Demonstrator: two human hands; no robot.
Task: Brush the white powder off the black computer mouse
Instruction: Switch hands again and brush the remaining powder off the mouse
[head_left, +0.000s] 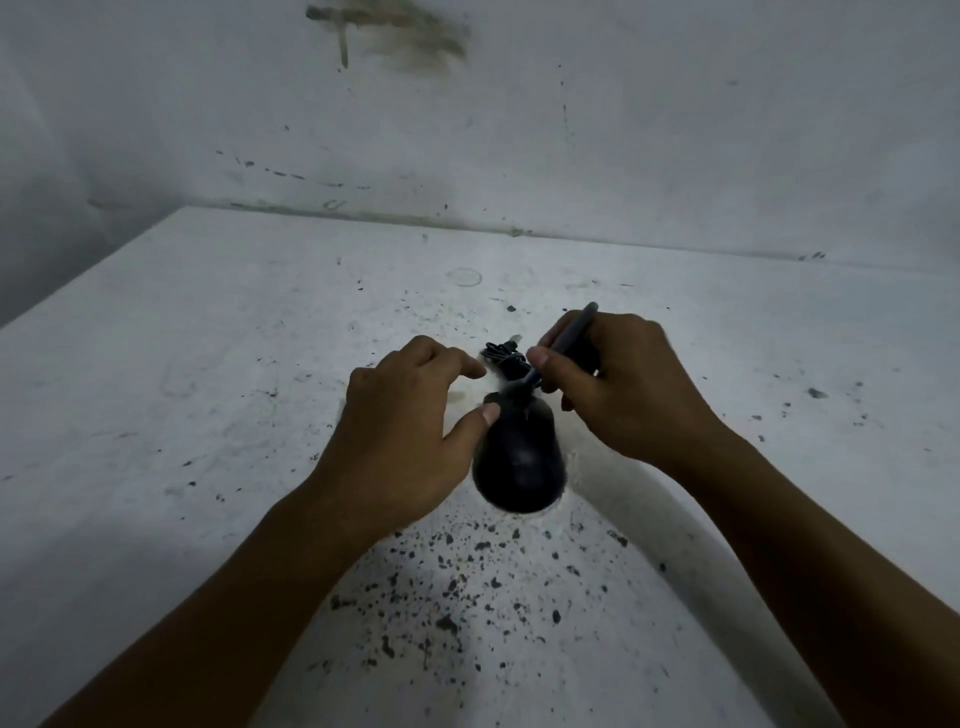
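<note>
A black computer mouse (519, 462) lies on the white table (208, 338), ringed by a pale patch of white powder (569, 470). Its bundled black cable (506, 358) sits just beyond its front end. My left hand (405, 436) rests against the mouse's left side, thumb tip touching it near the front, fingers spread. A dark grey brush (574, 335) is pinched in my right hand (618, 384); its handle points up and away, and its head comes down on the mouse's front end.
The tabletop is speckled with dark chips, thickest in front of the mouse (447, 597). A stained white wall (467, 130) rises right behind the table's far edge. The table's left edge (93, 270) runs diagonally toward me.
</note>
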